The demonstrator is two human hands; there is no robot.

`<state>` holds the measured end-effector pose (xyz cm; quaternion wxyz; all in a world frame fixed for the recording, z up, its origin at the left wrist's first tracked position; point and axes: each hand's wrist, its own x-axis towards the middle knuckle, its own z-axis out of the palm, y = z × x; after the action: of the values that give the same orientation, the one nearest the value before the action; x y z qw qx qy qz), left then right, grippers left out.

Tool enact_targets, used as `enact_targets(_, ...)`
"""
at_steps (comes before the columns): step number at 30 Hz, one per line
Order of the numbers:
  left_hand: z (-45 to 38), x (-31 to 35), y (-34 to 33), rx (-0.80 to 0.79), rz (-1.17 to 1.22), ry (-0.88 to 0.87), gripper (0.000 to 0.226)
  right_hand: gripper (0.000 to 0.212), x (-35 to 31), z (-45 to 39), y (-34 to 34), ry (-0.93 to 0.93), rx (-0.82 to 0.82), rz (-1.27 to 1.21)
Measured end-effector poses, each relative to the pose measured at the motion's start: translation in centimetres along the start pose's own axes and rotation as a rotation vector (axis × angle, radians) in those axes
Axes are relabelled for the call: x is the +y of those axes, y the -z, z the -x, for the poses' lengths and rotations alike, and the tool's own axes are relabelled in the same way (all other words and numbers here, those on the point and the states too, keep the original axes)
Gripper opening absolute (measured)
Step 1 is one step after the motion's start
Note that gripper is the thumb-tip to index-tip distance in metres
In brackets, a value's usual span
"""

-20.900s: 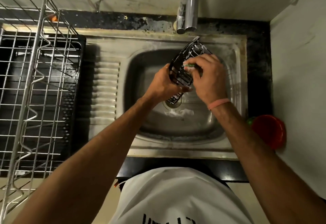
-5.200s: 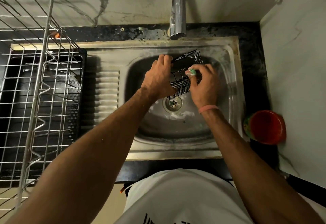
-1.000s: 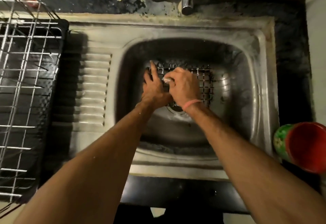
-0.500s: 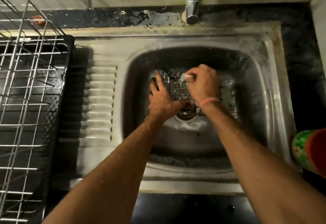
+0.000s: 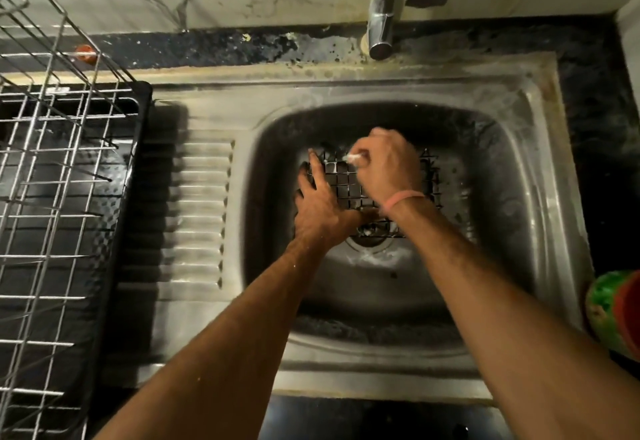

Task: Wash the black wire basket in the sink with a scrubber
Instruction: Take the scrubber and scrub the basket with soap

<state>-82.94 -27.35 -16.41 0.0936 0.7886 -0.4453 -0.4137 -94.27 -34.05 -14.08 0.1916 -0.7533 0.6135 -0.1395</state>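
Observation:
The black wire basket [image 5: 346, 185] lies flat on the bottom of the steel sink [image 5: 540, 169], over the drain. My left hand [image 5: 320, 199] presses on its left part with straight, spread fingers. My right hand [image 5: 388, 166], with a pink band on the wrist, is curled round a small pale scrubber [image 5: 354, 158] and holds it against the basket's far edge. Most of the scrubber is hidden in the fist, and both hands cover much of the basket.
A steel tap [image 5: 381, 17] hangs over the sink's back rim. A wire dish rack [image 5: 52, 197] on a black tray stands at the left beside the ribbed drainboard [image 5: 194, 214]. A red and green container [image 5: 620, 315] sits at the right edge.
The right hand with the scrubber has shifted slightly away from me along the basket's far edge. The left hand stays flat on the basket. The view has moved closer.

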Motion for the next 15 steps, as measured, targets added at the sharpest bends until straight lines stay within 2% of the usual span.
enact_targets(5,0.2,0.2,0.1,-0.005,0.066,0.006,0.174,0.015,5.4,-0.2,3.0,-0.344,0.132,0.059)
enact_targets(8,0.2,0.0,0.0,0.002,-0.002,-0.008,0.167,0.012,1.1,0.2,0.4,-0.237,0.112,-0.041)
enact_targets(11,-0.3,-0.9,-0.3,0.053,-0.062,-0.072,0.149,0.013,-3.2,0.5,-1.7,-0.111,0.02,-0.196)
enact_targets(13,-0.3,-1.1,-0.3,0.065,-0.056,-0.075,0.151,0.015,-3.5,0.3,-1.3,-0.047,-0.028,-0.171)
enact_targets(15,-0.1,-0.6,-0.2,0.032,-0.023,-0.045,0.164,0.018,-1.2,0.3,0.3,-0.052,-0.034,-0.074)
